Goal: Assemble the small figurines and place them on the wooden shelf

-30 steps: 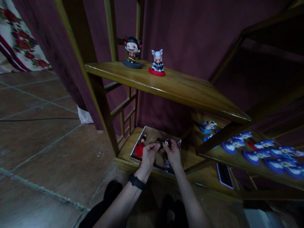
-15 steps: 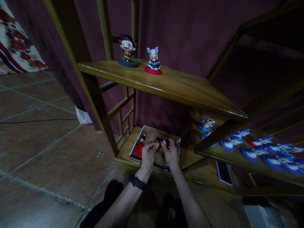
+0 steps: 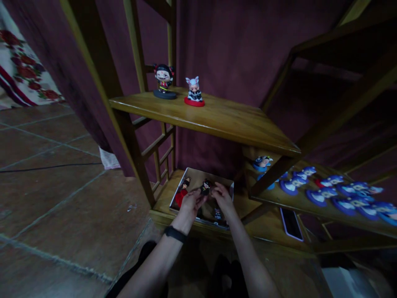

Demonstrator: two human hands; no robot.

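Observation:
A small dark-haired figurine (image 3: 205, 187) in black with yellow details is held upright over a shallow box (image 3: 228, 187). My left hand (image 3: 191, 203) grips its lower left side, fingers closed. At its right edge, the bent fingers of my right hand (image 3: 222, 196) are closed against it; the exact contact is hard to make out in the dim light. Inside the box, a dark-haired figurine (image 3: 186, 183) lies at the left beside a red piece (image 3: 180, 198), partly behind my left hand. A grey-white figurine (image 3: 217, 214) lies near the front right of the box.
On the wooden shelf (image 3: 223, 122) above stand a black-haired figurine (image 3: 163, 80) and a white-eared figurine (image 3: 194, 92) on a red base. Several blue-and-white figurines (image 3: 322, 194) occupy the right shelf. A phone (image 3: 291, 224) lies below it. A slanting wooden post (image 3: 276, 176) stands right of the box.
The figurine in my hands has turned from lying sideways to upright. My right hand's fingers have shifted to its right edge. The view has tilted slightly, shifting the shelves.

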